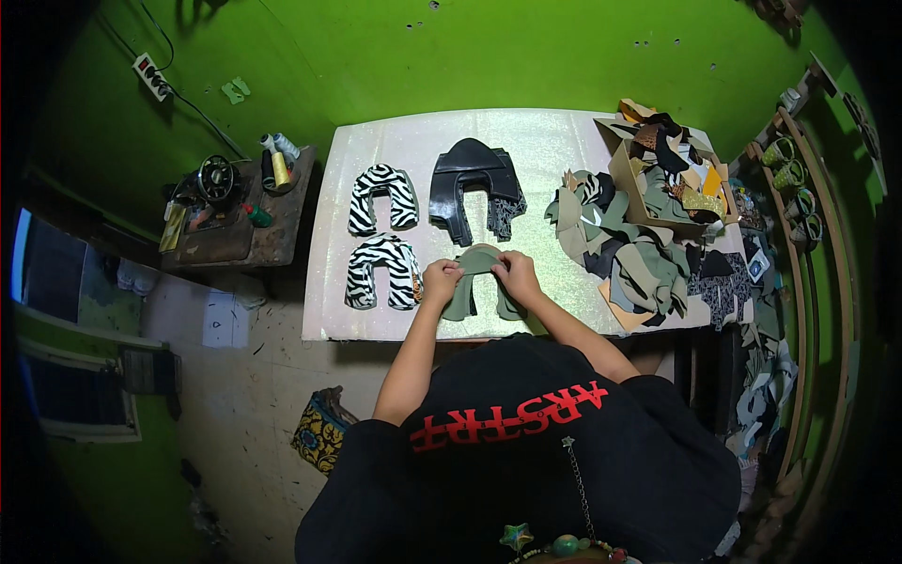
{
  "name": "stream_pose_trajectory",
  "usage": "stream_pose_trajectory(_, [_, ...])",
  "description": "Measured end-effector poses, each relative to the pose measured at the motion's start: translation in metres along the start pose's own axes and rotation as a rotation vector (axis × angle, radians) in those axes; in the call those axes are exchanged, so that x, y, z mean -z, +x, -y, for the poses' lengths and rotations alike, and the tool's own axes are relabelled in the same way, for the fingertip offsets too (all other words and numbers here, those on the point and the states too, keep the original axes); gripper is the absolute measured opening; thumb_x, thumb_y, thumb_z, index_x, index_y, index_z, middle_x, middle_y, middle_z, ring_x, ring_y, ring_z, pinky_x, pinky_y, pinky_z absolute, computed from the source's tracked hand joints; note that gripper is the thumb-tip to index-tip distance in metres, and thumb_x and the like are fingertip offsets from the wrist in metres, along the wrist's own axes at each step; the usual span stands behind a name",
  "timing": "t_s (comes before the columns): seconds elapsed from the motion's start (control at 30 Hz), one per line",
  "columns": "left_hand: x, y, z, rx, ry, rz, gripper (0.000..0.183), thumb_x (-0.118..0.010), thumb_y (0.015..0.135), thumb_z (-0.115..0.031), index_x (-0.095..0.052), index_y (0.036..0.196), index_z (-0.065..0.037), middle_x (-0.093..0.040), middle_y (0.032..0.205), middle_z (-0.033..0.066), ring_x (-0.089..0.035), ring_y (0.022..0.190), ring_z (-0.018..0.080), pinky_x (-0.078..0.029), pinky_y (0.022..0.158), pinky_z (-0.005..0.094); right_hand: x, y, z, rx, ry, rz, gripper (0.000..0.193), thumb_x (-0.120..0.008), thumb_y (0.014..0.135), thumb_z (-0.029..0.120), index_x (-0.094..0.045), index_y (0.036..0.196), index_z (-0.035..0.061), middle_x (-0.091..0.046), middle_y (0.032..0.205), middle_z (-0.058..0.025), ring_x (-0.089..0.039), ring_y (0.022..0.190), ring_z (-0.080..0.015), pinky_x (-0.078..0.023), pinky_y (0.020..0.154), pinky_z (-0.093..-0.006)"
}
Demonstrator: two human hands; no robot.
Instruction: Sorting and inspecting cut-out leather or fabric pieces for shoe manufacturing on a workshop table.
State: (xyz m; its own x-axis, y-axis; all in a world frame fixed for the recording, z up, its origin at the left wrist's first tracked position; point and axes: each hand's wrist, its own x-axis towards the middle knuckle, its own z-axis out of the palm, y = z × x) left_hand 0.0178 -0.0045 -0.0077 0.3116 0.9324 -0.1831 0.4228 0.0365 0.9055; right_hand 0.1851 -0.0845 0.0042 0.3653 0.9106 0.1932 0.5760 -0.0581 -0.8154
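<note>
An olive-green U-shaped cut piece (475,259) lies near the front edge of the shiny white table (545,150). My left hand (441,279) grips its left side and my right hand (514,274) grips its right side, both with fingers closed on the material. More olive pieces lie under it as a small stack (462,303). To the left are two stacks of zebra-striped U-shaped pieces (383,271), one behind the other. Behind my hands sits a stack of black U-shaped pieces (473,183).
A heap of mixed leather scraps (625,249) and a cardboard box (622,169) full of scraps fill the table's right side. A small wooden side table (272,235) on the left holds a sewing machine (215,179) and thread cones. Shelves line the right wall.
</note>
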Motion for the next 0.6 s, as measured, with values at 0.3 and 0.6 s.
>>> stream_pose_trajectory(0.3, [-0.004,0.004,0.01,-0.011,-0.074,-0.011,0.019,-0.067,0.073,-0.008,-0.061,0.084,0.005,-0.063,0.066,0.0088,-0.058,0.054,0.0118,-0.046,0.051,0.0228,-0.004,0.003,-0.002,0.01,-0.041,-0.021,0.019,-0.063,0.071,0.01,-0.06,0.081,-0.0053,-0.059,0.076,-0.0203,-0.059,0.069,-0.0323,-0.046,0.065,-0.0359])
stream_pose_trajectory(0.6, [-0.004,0.001,0.01,-0.009,-0.111,0.0,0.013,-0.06,0.078,-0.003,-0.059,0.088,0.004,-0.061,0.069,0.006,-0.056,0.056,0.0094,-0.046,0.052,0.0211,-0.007,0.003,-0.002,-0.006,-0.019,-0.043,0.016,-0.061,0.071,0.01,-0.058,0.078,-0.0049,-0.058,0.074,-0.0205,-0.057,0.068,-0.0335,-0.045,0.064,-0.0378])
